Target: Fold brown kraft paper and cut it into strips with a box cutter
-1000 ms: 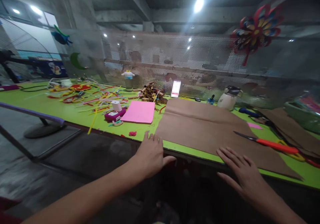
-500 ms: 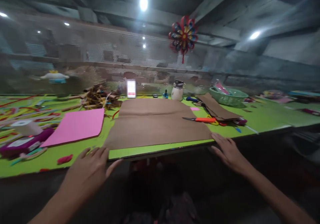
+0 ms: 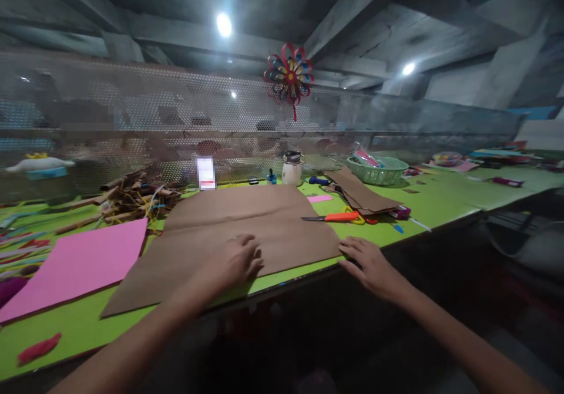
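Observation:
A large sheet of brown paper point(image 3: 247, 218) lies flat on the green table point(image 3: 440, 206), creased across its middle. My left hand point(image 3: 235, 262) rests palm down on the near part of the sheet, fingers spread. My right hand point(image 3: 368, 263) lies flat at the table's front edge, its fingertips touching the sheet's near right corner. Neither hand holds anything.
A pink sheet point(image 3: 74, 265) lies left of the brown paper. Orange-handled scissors point(image 3: 337, 218) lie to the right, with more brown paper pieces point(image 3: 359, 193) and a green basket point(image 3: 379, 171) behind them. A white jar point(image 3: 291, 171), a stick pile point(image 3: 132, 194) and a mesh screen stand at the back.
My left hand has moved from the table edge onto the brown sheet. The view has swung further to the right, and my right hand stays at the sheet's corner.

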### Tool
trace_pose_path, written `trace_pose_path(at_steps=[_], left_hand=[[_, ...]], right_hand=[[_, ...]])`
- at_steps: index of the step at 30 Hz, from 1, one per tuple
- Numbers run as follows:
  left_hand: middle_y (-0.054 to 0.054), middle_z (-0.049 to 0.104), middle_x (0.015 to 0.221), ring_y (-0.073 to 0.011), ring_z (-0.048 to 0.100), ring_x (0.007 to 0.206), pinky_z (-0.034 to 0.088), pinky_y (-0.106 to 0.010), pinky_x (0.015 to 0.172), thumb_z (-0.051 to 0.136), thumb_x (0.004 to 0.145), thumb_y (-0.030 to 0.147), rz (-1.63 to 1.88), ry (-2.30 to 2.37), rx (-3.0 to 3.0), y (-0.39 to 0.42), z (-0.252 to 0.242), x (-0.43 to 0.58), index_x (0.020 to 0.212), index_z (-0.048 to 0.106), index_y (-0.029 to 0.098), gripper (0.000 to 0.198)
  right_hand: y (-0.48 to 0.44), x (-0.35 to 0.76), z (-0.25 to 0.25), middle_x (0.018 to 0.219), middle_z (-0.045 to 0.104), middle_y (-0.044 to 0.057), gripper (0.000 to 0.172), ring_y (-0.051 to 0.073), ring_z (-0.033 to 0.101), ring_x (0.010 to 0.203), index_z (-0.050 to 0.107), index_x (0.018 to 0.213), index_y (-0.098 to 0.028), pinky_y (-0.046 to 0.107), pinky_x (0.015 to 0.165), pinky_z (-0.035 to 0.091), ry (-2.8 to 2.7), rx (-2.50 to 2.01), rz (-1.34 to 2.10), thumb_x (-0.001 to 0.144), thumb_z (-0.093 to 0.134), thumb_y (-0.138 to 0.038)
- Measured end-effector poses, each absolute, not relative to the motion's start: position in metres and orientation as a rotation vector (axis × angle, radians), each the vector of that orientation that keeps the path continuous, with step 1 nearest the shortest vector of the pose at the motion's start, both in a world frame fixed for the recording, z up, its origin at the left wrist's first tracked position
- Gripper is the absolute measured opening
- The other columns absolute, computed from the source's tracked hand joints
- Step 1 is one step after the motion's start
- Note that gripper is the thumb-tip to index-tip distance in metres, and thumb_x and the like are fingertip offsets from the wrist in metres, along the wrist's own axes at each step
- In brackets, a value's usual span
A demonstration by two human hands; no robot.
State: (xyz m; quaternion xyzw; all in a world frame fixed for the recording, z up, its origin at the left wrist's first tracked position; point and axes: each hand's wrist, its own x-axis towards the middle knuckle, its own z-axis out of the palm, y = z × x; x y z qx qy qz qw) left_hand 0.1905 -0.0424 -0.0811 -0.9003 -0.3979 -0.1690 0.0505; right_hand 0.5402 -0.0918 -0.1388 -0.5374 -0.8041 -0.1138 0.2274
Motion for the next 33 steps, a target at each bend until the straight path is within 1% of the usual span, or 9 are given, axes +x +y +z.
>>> trace_pose_path(at_steps=[5, 9, 12, 20, 22, 25, 28, 30, 33], left_hand=[[-0.009, 0.059, 0.102, -0.023, 0.055, 0.094, 0.043, -0.033, 0.081, 0.042, 0.091, 0.049, -0.347, -1.097, -2.849, -0.004, -0.092, 0.239, 0.106, 0.059, 0.02, 0.038], [-0.011, 0.06, 0.094, -0.0258, 0.055, 0.091, 0.042, -0.036, 0.08, 0.039, 0.09, 0.054, -0.264, -1.17, -2.805, 0.012, -0.091, 0.263, 0.095, 0.062, 0.016, 0.045], [-0.012, 0.058, 0.09, -0.0267, 0.053, 0.088, 0.042, -0.037, 0.078, 0.044, 0.087, 0.056, -0.274, -1.241, -2.742, 0.019, -0.092, 0.279, 0.085, 0.064, 0.015, 0.045], [-0.007, 0.051, 0.09, -0.0229, 0.05, 0.084, 0.041, -0.034, 0.074, 0.059, 0.078, 0.051, -0.561, -1.408, -2.831, 0.033, -0.107, 0.282, 0.089, 0.059, 0.018, 0.034], [-0.006, 0.051, 0.088, -0.0235, 0.049, 0.084, 0.041, -0.035, 0.073, 0.059, 0.078, 0.051, -0.59, -1.409, -2.831, 0.034, -0.108, 0.282, 0.087, 0.058, 0.018, 0.034], [-0.007, 0.051, 0.09, -0.023, 0.048, 0.084, 0.04, -0.035, 0.073, 0.058, 0.079, 0.046, -0.638, -1.358, -2.838, 0.033, -0.109, 0.283, 0.084, 0.054, 0.018, 0.029], [-0.006, 0.052, 0.088, -0.0213, 0.048, 0.08, 0.04, -0.033, 0.069, 0.057, 0.08, 0.04, -0.669, -1.33, -2.868, 0.03, -0.109, 0.284, 0.083, 0.05, 0.018, 0.024], [-0.005, 0.053, 0.085, -0.0201, 0.048, 0.076, 0.039, -0.032, 0.066, 0.057, 0.081, 0.04, -0.702, -1.365, -2.875, 0.029, -0.11, 0.283, 0.084, 0.048, 0.019, 0.023], [-0.004, 0.054, 0.083, -0.0192, 0.048, 0.075, 0.039, -0.031, 0.065, 0.056, 0.082, 0.036, -0.777, -1.386, -2.887, 0.03, -0.112, 0.283, 0.086, 0.046, 0.019, 0.02]], right_hand=[[-0.019, 0.567, -0.099, 0.124, 0.057, 0.015, 0.031, 0.025, 0.048, 0.116, 0.059, 0.117, -0.015, 0.038, 0.098, 0.038, -2.306, -1.625, -0.335, 0.091, 0.045, -0.023], [0.033, 0.57, -0.093, 0.1, 0.063, 0.015, 0.019, 0.024, 0.056, 0.095, 0.065, 0.095, -0.013, 0.032, 0.081, 0.041, -2.43, -1.699, -0.264, 0.088, 0.049, -0.021], [0.045, 0.569, -0.097, 0.091, 0.062, 0.013, 0.02, 0.02, 0.055, 0.083, 0.064, 0.086, -0.013, 0.027, 0.072, 0.039, -2.502, -1.685, -0.226, 0.089, 0.045, -0.02], [0.024, 0.612, -0.076, 0.092, 0.06, 0.011, 0.025, 0.021, 0.055, 0.084, 0.064, 0.099, -0.012, 0.028, 0.072, 0.04, -2.528, -1.599, -0.17, 0.088, 0.046, -0.026], [0.021, 0.623, -0.075, 0.089, 0.061, 0.01, 0.032, 0.021, 0.057, 0.081, 0.065, 0.103, -0.013, 0.029, 0.071, 0.042, -2.5, -1.542, -0.024, 0.089, 0.043, -0.032], [0.017, 0.632, -0.078, 0.075, 0.063, 0.005, 0.047, 0.018, 0.058, 0.064, 0.057, 0.119, -0.012, 0.028, 0.059, 0.044, -2.32, -1.512, 0.462, 0.09, 0.043, -0.046], [0.016, 0.637, -0.078, 0.066, 0.06, 0.001, 0.052, 0.015, 0.056, 0.054, 0.058, 0.116, -0.012, 0.026, 0.051, 0.044, -2.165, -1.501, 0.848, 0.088, 0.044, -0.054], [0.015, 0.64, -0.076, 0.068, 0.061, 0.001, 0.049, 0.013, 0.055, 0.054, 0.062, 0.108, -0.014, 0.025, 0.05, 0.045, -2.147, -1.481, 0.915, 0.088, 0.044, -0.055], [0.015, 0.641, -0.075, 0.071, 0.06, 0.001, 0.049, 0.012, 0.055, 0.052, 0.063, 0.112, -0.016, 0.023, 0.048, 0.042, -2.183, -1.5, 0.934, 0.087, 0.047, -0.055]])
